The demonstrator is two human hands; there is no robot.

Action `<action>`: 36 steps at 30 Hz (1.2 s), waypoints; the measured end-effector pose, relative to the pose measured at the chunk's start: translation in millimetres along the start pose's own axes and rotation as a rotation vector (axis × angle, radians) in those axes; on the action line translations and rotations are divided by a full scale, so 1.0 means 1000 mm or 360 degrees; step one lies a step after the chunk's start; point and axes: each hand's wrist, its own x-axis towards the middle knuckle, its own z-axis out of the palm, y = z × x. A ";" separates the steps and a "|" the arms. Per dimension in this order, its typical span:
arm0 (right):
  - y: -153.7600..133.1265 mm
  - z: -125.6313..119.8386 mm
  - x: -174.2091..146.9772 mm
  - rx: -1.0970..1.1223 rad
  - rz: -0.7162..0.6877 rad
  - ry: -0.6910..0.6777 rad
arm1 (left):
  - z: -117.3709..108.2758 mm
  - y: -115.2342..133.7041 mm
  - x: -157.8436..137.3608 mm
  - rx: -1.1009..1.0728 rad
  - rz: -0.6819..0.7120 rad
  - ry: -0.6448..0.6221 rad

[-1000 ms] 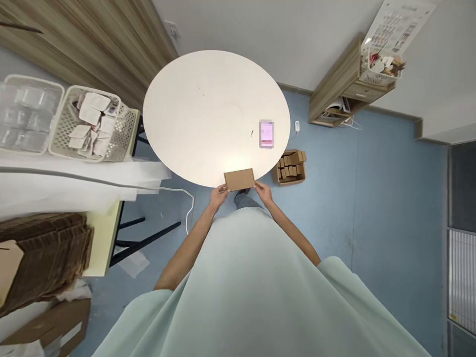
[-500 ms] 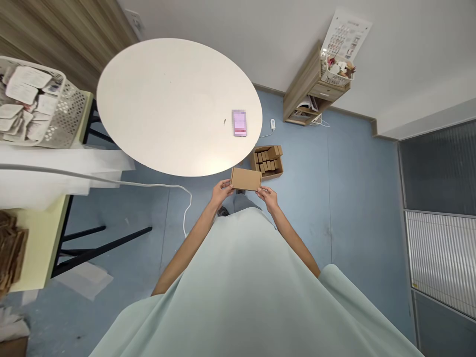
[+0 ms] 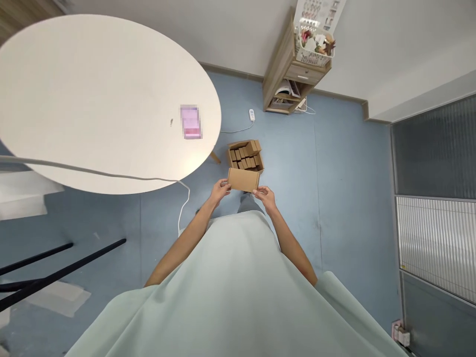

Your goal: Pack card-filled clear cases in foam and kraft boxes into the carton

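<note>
Between my two hands is a small flat cardboard box (image 3: 243, 180), its lid closed. My left hand (image 3: 220, 192) grips its left end, and my right hand (image 3: 265, 197) pinches the lower right corner. Just beyond it on the floor stands an open carton (image 3: 231, 147), with several small cardboard boxes (image 3: 243, 156) packed inside. The held box overlaps the carton's near edge in view; they look apart, with the held one higher.
A white oval table (image 3: 111, 99) fills the upper left, with a blurred pink item (image 3: 191, 122) near its right end. A white cable (image 3: 186, 198) hangs at left. A wooden cabinet (image 3: 278, 64) carries a flower basket (image 3: 314, 47). Black legs (image 3: 67, 265) stand lower left.
My view has moved right, so the table and carton appear farther left. Both hands keep hold of the box, which now overlaps the carton's near edge in view.
</note>
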 end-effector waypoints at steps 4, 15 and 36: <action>-0.023 -0.047 0.050 -0.0191 -0.0045 0.0065 | 0.069 0.013 0.026 0.0081 -0.0085 0.0084; -0.057 -0.068 0.163 -0.0692 -0.0093 -0.0011 | 0.161 0.039 0.079 0.0028 -0.0022 0.0051; 0.053 0.031 0.360 -0.0954 -0.0159 0.0076 | 0.155 -0.001 0.301 -0.0052 -0.0032 0.0034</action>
